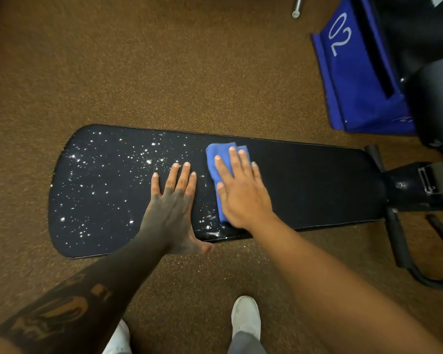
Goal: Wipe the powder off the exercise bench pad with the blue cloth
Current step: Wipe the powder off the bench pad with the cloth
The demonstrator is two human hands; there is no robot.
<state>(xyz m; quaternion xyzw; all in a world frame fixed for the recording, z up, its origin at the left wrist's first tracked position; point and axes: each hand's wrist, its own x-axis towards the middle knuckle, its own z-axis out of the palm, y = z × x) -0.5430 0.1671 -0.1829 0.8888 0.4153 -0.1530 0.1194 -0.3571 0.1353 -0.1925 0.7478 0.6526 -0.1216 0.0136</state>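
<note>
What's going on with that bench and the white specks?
A person is wiping white powder off a black bench pad. The right hand presses a folded blue cloth flat on the pad, while the left hand rests flat beside it. The pad right of the cloth looks clean; the left part is speckled.

Cloth on pad under right hand; left hand beside; powder left.

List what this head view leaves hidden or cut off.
1. Head view: the blue cloth lies largely under the right hand; its full outline is hidden.
2. Head view: the left hand covers part of the bench pad; any powder beneath cannot be seen.
3. Head view: the bench frame is dark and cut off by the right edge.
</note>
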